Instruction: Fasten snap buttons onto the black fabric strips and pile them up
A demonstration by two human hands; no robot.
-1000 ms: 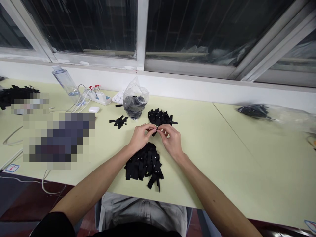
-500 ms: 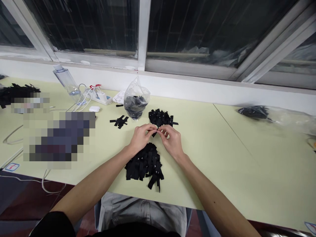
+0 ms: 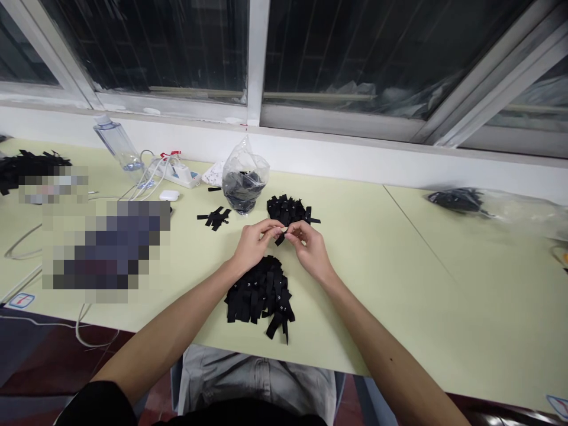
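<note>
Strip [image 3: 280, 239], black and short, is at mid-frame in the right hand [image 3: 312, 251]'s pinched grip; the left hand [image 3: 252, 247] has its fingertips right at it, its grip narrow, though whether it clasps the strip too I cannot tell. Half a second ago both sets of fingertips were bunched together; now a slight gap has opened between them. That suggests one handling motion has eased, with the strip on neither pile. Just below lies the near pile [image 3: 257, 296], just above the far pile [image 3: 285, 208], both unshifted on the tabletop [image 3: 399, 296]. Left of centre are a loose bunch [image 3: 216, 218] and a clear bag [image 3: 244, 192].
</note>
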